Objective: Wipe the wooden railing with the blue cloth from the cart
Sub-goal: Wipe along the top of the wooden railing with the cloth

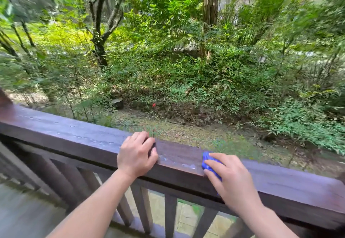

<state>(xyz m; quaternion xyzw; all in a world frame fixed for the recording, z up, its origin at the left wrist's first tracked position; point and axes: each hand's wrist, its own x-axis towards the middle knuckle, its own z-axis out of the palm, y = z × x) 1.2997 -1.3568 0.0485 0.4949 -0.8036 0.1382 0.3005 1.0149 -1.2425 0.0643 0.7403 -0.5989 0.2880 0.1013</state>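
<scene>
A person's left hand grips the wooden railing; the right hand, just beside it, clasps a bunched blue cloth against the rail, balusters below, dense shrubs beyond.

Blue cloth mostly under right hand; railing cut off both sides; outer foliage blurred

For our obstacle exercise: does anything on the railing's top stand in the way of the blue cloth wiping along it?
Leftward, yes: the left hand grips the top of the wooden railing, in the path of the blue cloth held by the right hand. Rightward, nothing visible lies on the rail.
</scene>
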